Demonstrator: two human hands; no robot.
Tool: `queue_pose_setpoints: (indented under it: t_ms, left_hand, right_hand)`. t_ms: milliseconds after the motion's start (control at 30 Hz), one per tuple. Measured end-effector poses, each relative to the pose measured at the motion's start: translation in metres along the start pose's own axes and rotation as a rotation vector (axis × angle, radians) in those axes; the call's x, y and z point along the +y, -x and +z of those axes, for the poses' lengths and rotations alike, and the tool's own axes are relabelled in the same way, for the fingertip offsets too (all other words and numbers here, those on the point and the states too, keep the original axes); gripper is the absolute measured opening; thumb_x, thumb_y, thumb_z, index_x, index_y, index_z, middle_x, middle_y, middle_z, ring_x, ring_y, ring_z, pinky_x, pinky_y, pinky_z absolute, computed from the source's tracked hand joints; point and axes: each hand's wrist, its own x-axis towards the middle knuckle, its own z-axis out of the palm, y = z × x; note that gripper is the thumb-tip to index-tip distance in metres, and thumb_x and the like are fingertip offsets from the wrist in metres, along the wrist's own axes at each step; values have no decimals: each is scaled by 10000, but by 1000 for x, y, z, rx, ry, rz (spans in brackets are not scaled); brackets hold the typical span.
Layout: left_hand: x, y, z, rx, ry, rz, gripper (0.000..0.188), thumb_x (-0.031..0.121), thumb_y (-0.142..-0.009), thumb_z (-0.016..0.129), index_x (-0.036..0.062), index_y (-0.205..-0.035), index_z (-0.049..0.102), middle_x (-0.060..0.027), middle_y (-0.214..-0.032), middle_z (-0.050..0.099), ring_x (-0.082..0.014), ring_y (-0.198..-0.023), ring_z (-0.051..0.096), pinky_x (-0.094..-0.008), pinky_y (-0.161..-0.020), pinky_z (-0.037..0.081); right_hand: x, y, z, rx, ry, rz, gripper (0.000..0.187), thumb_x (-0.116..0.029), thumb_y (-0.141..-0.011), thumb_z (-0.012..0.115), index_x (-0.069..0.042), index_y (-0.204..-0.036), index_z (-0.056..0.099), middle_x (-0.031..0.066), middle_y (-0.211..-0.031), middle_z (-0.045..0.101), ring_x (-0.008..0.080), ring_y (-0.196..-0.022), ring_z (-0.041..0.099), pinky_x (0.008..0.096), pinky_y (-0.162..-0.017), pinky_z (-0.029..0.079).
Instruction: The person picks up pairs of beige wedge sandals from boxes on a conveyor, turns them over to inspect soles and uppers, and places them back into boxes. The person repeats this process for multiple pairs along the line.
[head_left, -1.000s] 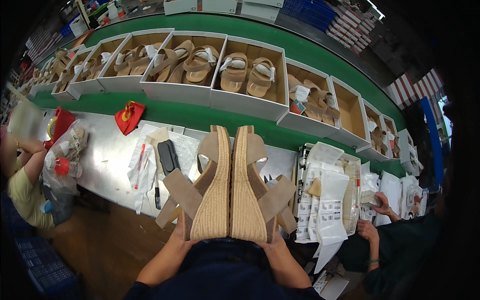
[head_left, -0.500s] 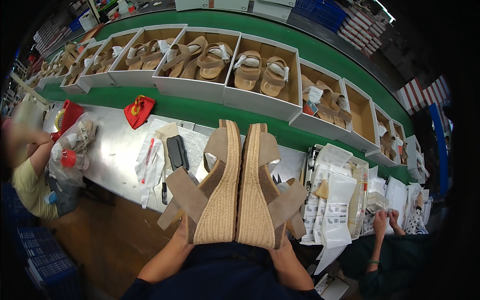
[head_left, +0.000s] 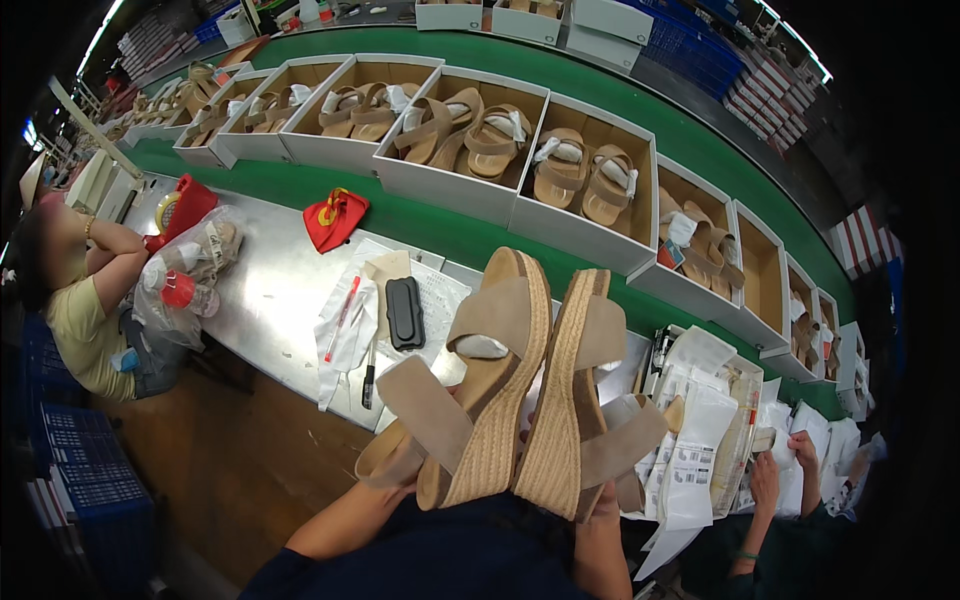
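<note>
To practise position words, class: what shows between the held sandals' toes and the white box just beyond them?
In the head view, a strip of green surface shows between the sandals and the white box.

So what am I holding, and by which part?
Your left hand holds the left sandal and your right hand the right sandal, each near its heel end; the exact grip is mostly hidden.

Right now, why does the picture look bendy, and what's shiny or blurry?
In the head view, the fisheye lens curves the green surface and leaves dark corners; there too, glare whitens the metal table, a blur covers the face of the person at left, and the sandals look fairly sharp.
</note>
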Motion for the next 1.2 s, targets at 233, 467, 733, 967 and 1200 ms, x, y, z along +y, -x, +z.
queue_pose_setpoints:
  t_ms: [233,467,733,967,1200]
  left_hand:
    - [63,-14,-8,28,-208,-308,833,244,-839,705,37,-1492,231,-135,-1418,441,-217,-1324,419,-404,-1100,364]
    - [65,-22,10,9,-357,32,741,177,-906,618,-10,-1496,210,-139,-1436,431,-215,-1282,473,-345,-1071,375]
    - [81,-32,43,-71,-1001,52,561,102,-927,585,-33,-1432,382,-155,-1392,492,-193,-1288,456,-282,-1074,310]
    - [22,-49,57,406,-838,769,775,89,-928,583,60,-1538,105,-73,-1026,536,-122,-853,488,-261,-765,412]
    - [22,-61,76,202,131,367,518,166,-994,514,76,-1442,271,-101,-1328,509,-210,-1227,513,-366,-1041,446]
  right_hand:
    - [-60,19,51,61,395,-74,773,-415,-896,602,16,-1452,283,140,-1391,474,259,-1272,480,381,-1083,373]
    - [-78,-34,32,128,498,-120,552,-267,-1013,434,16,-1468,302,130,-1416,457,214,-1298,441,325,-1097,322]
    - [-112,-36,74,136,1431,-181,532,-236,-974,538,3,-1428,398,225,-1225,582,281,-1100,568,329,-988,394]
    - [-47,-41,52,754,1112,-723,539,-168,-999,500,-12,-1473,294,137,-1249,549,215,-1152,505,318,-993,395]
    - [-28,-58,78,520,158,-579,425,-247,-988,545,-75,-1355,419,73,-1287,541,180,-1172,538,317,-972,489]
